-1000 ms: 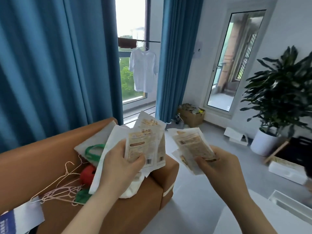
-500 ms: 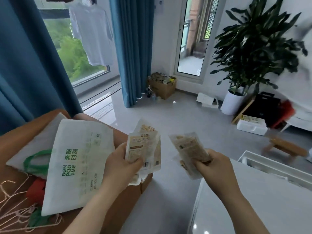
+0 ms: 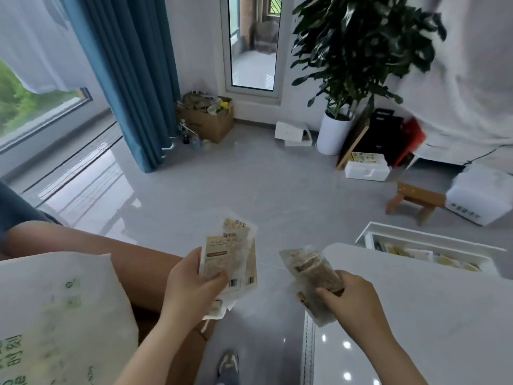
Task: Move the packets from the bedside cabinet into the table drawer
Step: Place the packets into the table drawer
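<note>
Bag (image 3: 63, 301) in white with green print is lying far left on a brown surface (image 3: 133, 254). Just right of it, the left hand (image 3: 191, 284) is gripping a fanned bunch of pale packets (image 3: 230, 254), thumb pressing across their fronts, above the grey floor (image 3: 249, 190). Brownish packets (image 3: 308, 270) are sitting tilted in the curled right hand (image 3: 349, 295), over the near corner of the white table (image 3: 416, 315). Farther right, the drawer (image 3: 427, 240) is standing open, with more packets lying inside.
</note>
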`<state>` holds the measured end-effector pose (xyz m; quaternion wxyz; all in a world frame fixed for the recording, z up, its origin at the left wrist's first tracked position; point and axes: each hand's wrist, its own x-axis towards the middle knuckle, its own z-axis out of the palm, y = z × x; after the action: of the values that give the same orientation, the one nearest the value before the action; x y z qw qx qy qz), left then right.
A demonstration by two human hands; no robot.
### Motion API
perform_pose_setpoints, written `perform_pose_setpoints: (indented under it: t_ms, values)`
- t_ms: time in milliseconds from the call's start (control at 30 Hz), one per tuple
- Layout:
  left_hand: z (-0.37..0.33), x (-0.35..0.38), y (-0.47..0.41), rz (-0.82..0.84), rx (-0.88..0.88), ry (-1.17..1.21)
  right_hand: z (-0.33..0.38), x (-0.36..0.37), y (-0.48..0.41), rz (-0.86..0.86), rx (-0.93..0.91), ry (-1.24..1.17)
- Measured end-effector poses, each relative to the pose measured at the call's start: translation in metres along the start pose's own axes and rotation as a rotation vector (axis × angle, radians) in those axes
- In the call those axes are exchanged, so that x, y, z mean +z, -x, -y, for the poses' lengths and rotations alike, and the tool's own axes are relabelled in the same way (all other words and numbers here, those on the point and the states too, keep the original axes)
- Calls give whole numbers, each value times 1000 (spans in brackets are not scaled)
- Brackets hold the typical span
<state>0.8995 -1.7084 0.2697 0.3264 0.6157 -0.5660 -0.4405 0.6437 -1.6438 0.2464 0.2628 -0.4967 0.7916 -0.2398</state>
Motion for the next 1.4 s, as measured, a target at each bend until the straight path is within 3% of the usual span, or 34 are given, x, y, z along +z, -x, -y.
perform_pose_setpoints:
  t_ms: [467, 1000, 1400]
  values:
    - [-45, 51, -215, 377, 55, -210, 21, 4, -142, -99, 275, 53]
    - [-139, 198, -405, 483, 98, -360, -33, -71, -346, -207, 377, -59]
    - [-216, 316, -577, 694, 249, -446, -65, -101, -487, -351, 572, -128]
